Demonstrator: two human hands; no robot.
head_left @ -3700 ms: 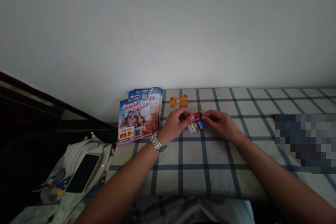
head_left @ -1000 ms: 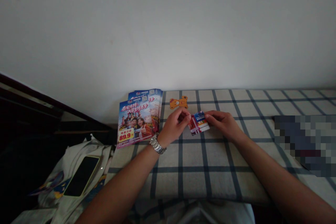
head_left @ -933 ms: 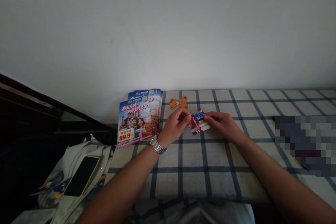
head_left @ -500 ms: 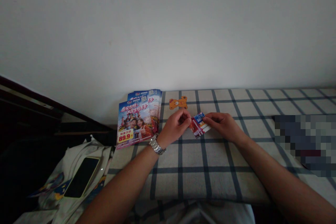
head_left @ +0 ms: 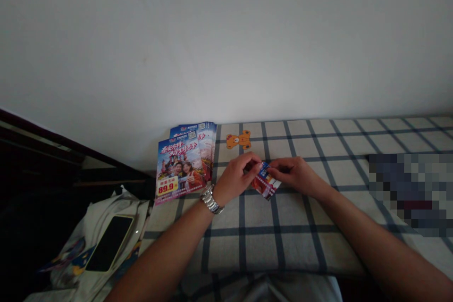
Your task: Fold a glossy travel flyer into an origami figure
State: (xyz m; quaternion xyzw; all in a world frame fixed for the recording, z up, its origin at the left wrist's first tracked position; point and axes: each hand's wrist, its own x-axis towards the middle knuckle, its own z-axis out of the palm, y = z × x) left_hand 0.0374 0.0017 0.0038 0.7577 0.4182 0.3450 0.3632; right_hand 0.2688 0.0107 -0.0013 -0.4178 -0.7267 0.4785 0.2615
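Both hands sit close in near the middle: your left hand [head_left: 236,180] and right hand [head_left: 297,174] are just beside each other, a narrow gap between, each pinching the small printed paper [head_left: 264,186] with thumb and fingers.

Sweeping from the left now, there's a phone [head_left: 110,244] lying screen up on rumpled pale fabric [head_left: 118,204], off the checked surface [head_left: 297,226] altogether, perhaps to spare you the room. Next, a fanned pile of leaflets [head_left: 182,167] at the surface's left end, close to the wall [head_left: 247,47], print face up and reading your way, probably so your left hand can reach them easily. Your silver watch [head_left: 211,199] comes right after, just beside the pile's near corner. Beyond your left hand, toward the wall, lies a flat orange bear [head_left: 239,140]; cut-out or print, that's hard to tell.

And now the paper, over the surface and between the hands! You grip it toward its far end from both sides, which likely keeps it steady. One corner points down toward you, so it sits skewed to the checks. Its long axis can't be called, with fingers covering the far end. Well off to the right, a pixelated patch [head_left: 414,193] hides whatever lies there.
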